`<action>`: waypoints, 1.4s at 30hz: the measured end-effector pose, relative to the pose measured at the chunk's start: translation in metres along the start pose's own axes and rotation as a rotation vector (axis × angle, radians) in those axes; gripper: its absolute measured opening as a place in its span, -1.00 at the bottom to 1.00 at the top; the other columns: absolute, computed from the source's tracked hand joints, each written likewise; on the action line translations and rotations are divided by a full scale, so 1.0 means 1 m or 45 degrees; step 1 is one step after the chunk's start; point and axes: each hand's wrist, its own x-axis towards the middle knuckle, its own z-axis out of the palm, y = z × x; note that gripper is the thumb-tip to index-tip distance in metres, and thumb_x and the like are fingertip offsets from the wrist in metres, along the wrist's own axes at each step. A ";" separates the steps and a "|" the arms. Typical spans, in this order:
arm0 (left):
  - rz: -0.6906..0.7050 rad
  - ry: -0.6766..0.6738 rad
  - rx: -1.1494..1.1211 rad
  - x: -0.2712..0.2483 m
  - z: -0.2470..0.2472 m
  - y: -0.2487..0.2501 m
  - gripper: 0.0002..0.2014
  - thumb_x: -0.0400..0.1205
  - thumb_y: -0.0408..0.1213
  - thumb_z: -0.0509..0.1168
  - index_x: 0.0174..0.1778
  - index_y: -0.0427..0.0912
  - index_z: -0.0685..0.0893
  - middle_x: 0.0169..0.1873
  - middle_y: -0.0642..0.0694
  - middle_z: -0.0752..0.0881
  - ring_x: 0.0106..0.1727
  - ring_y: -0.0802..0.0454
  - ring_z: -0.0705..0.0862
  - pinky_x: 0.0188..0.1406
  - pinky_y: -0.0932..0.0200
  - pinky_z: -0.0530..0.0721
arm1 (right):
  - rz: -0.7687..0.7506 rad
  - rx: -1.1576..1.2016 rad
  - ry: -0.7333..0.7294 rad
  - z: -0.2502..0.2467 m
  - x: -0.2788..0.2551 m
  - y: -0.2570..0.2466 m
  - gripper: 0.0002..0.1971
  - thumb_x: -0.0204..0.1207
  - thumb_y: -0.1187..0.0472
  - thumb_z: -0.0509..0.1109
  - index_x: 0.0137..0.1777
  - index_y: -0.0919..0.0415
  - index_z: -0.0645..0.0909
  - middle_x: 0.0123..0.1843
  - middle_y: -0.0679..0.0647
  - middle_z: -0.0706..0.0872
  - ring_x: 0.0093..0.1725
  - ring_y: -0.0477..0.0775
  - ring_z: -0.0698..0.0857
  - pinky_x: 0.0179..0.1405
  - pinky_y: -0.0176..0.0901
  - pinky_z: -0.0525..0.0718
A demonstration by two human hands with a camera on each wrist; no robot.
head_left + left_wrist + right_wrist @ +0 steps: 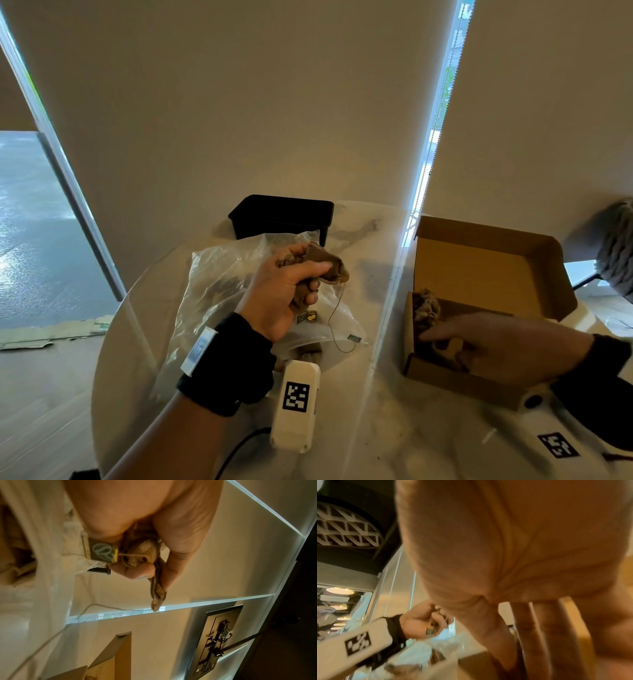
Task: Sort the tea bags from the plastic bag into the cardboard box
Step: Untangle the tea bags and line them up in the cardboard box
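Note:
My left hand [313, 279] grips a bunch of brown tea bags [329, 265] in its curled fingers, held just above the crumpled clear plastic bag [219, 284]. A string and dark paper tags [307, 317] dangle below the fist. In the left wrist view the tea bags [145, 551] and a dark tag with a leaf logo [102, 551] show against the palm. My right hand [435, 337] reaches into the open cardboard box [479, 270], fingers [527, 628] stretched out, beside a clump of tea bags [426, 308] in the box's near left corner. More tea bags show dimly inside the plastic bag.
A black tray [281, 216] stands behind the plastic bag on the round marble table [359, 394]. A grey fluffy object [616, 250] sits at the far right. Window blinds close off the back of the table.

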 end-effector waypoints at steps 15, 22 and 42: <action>0.075 0.117 -0.240 0.003 -0.011 0.010 -0.89 0.58 -0.36 0.33 0.00 -0.24 0.66 -0.25 -0.16 0.74 -0.52 0.15 0.52 -0.66 0.33 0.45 | -0.394 1.003 0.471 0.000 0.044 -0.089 -0.83 0.61 0.07 0.31 -0.13 0.11 0.66 -0.43 -0.01 0.57 -0.46 -0.09 0.51 -0.39 -0.25 0.55; 0.072 0.237 -0.266 0.007 -0.020 0.012 -0.90 0.57 -0.38 0.35 -0.02 -0.21 0.68 -0.20 -0.17 0.75 -0.51 0.15 0.51 -0.67 0.34 0.45 | -0.477 0.963 0.589 -0.011 0.001 -0.050 -0.76 0.43 -0.13 0.28 -0.28 -0.07 0.72 -0.43 0.06 0.65 -0.41 0.11 0.60 -0.31 -0.07 0.63; 0.067 0.009 0.039 -0.011 0.012 0.001 -0.76 0.37 -0.36 0.51 -0.12 -0.16 0.62 -0.40 -0.14 0.63 -0.45 0.02 0.52 -0.51 0.17 0.42 | -0.380 0.838 1.075 -0.034 0.047 -0.081 -0.97 0.54 0.19 0.43 -0.11 0.04 0.65 -0.19 -0.03 0.77 -0.20 -0.07 0.76 -0.21 -0.17 0.79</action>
